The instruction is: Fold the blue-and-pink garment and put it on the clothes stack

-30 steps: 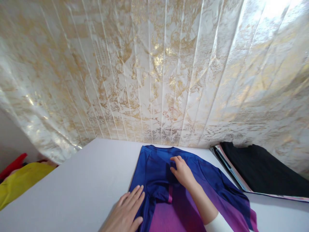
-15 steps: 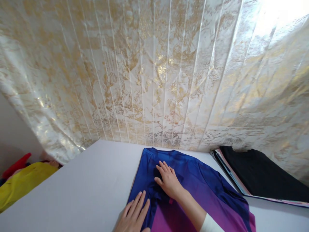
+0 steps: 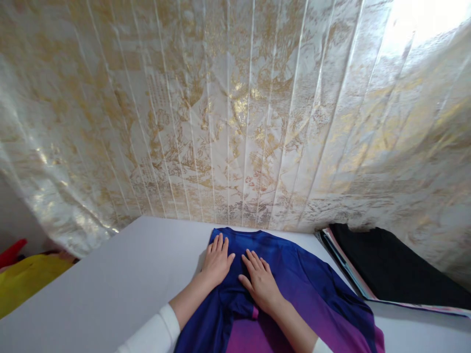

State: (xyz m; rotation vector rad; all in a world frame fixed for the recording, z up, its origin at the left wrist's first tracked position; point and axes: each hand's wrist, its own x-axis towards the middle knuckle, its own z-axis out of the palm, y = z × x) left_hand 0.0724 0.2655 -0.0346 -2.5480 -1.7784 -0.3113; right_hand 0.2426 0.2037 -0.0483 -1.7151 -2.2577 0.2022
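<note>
"Where's the smooth blue-to-purple fabric shirt (image 3: 309,289)?"
"On the flat white table (image 3: 110,279), under the left hand (image 3: 217,262) and right hand (image 3: 260,282), both palm-down, fingers slightly spread."
"To their right?"
"A folded black cloth garment (image 3: 397,269) atop a multicoloured stack (image 3: 346,264)."

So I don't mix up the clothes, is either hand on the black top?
No, the left hand and right hand both lie on the blue-purple shirt, away from the black top.

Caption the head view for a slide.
Left hand and right hand rest on a blue-purple garment on a white table, folded stack at right.
</note>
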